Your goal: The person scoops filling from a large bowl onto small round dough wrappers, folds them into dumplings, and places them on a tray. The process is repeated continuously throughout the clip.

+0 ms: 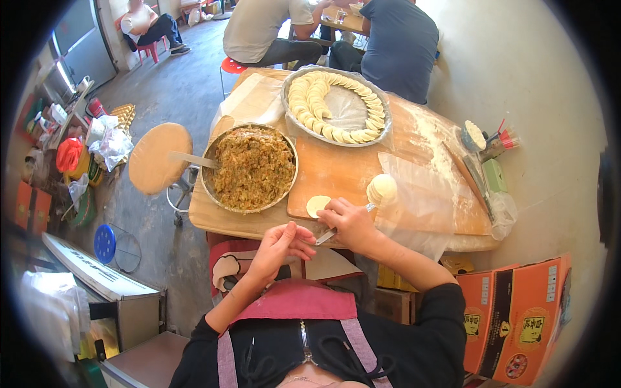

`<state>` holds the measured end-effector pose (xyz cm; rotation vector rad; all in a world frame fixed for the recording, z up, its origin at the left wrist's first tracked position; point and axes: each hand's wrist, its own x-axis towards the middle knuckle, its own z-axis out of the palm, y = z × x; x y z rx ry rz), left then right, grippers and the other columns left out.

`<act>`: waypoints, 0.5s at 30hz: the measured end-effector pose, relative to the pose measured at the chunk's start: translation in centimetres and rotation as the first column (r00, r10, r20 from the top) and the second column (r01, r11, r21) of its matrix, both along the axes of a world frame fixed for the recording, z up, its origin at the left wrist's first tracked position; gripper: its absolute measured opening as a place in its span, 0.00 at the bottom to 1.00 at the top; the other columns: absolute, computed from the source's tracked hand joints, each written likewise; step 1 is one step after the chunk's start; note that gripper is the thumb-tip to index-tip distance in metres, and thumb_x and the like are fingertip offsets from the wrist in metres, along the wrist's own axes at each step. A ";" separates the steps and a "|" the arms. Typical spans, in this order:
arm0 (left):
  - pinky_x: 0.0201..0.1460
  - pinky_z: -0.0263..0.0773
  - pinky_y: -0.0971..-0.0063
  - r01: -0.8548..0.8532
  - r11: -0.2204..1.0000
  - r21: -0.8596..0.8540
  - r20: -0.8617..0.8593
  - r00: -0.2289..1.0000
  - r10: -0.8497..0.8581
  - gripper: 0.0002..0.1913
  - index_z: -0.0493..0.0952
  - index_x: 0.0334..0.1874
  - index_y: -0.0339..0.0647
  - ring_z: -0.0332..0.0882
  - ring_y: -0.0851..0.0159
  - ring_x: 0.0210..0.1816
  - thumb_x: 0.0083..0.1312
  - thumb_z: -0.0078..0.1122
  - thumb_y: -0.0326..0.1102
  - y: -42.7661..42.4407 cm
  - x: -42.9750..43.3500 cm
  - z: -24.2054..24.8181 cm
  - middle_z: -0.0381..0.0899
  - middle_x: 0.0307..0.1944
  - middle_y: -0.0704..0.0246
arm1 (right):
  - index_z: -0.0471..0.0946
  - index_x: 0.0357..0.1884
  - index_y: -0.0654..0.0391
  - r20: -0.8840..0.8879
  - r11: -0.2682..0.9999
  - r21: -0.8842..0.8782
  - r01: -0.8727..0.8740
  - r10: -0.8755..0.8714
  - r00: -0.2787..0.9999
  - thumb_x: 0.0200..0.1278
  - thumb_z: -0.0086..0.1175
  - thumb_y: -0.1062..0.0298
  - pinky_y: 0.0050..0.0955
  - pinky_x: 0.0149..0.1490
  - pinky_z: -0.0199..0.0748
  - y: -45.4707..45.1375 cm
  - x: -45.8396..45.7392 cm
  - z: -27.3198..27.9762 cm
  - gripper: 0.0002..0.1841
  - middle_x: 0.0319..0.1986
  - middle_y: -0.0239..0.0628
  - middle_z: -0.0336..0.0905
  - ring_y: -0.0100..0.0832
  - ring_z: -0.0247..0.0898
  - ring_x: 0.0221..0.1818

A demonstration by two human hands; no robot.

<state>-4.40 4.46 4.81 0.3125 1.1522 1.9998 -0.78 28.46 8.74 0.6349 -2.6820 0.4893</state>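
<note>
My right hand [350, 225] grips a slim metal spatula [326, 237] whose ends show on both sides of the fist. Its fingertips reach the edge of a round dough wrapper [318, 206] on the wooden board [335, 167]. My left hand [281, 247] hovers before the table edge, palm up and fingers apart, with nothing visible in it. Left of the board stands a wide metal bowl [208, 189] of chopped brown-green filling [254, 167], a flat stirrer [191, 158] stuck in it. A stack of wrappers [382, 188] lies right of my right hand.
Behind the board, a film-lined round tray [286, 109] holds overlapping pale dumplings [310, 97]. Plastic sheeting [417, 194], a rolling pin [465, 169] and a flour bowl [473, 136] are to the right. A round stool [161, 157] stands left. People sit at another table [344, 22] beyond.
</note>
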 end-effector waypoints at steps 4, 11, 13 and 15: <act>0.61 0.81 0.62 -0.068 0.992 0.110 0.128 0.990 0.053 0.35 0.70 0.69 0.29 0.83 0.56 0.61 0.84 0.37 0.61 1.9 1.0 1.1 0.80 0.62 0.56 | 0.83 0.38 0.54 -0.021 0.991 -0.132 0.020 -0.022 1.000 0.53 0.67 0.74 0.39 0.35 0.77 -1.7 1.3 2.2 0.09 0.34 0.35 0.77 0.39 0.80 0.37; 0.62 0.83 0.65 -0.159 0.956 0.245 0.100 0.985 0.138 0.18 0.71 0.69 0.34 0.85 0.63 0.59 0.85 0.46 0.38 3.6 0.7 0.4 0.82 0.60 0.63 | 0.83 0.41 0.55 -0.125 0.982 -0.185 -0.020 -0.004 0.992 0.55 0.69 0.74 0.40 0.36 0.79 -3.5 1.6 3.0 0.12 0.36 0.36 0.79 0.44 0.81 0.37; 0.61 0.84 0.64 -0.210 0.944 0.255 0.096 0.977 0.191 0.17 0.72 0.67 0.34 0.86 0.61 0.57 0.86 0.45 0.38 3.7 0.2 0.6 0.83 0.59 0.63 | 0.84 0.43 0.55 -0.128 0.959 -0.270 0.080 -0.118 0.985 0.57 0.69 0.72 0.40 0.37 0.79 -3.7 1.5 4.4 0.12 0.39 0.37 0.81 0.45 0.83 0.40; 0.58 0.85 0.65 -0.249 0.948 0.197 0.063 0.969 0.241 0.16 0.73 0.65 0.33 0.89 0.59 0.52 0.86 0.45 0.38 3.8 -0.3 1.6 0.84 0.57 0.62 | 0.83 0.46 0.59 0.072 0.902 -0.358 0.243 -0.234 0.970 0.63 0.70 0.67 0.39 0.36 0.79 -3.6 0.6 5.5 0.12 0.38 0.39 0.84 0.45 0.84 0.37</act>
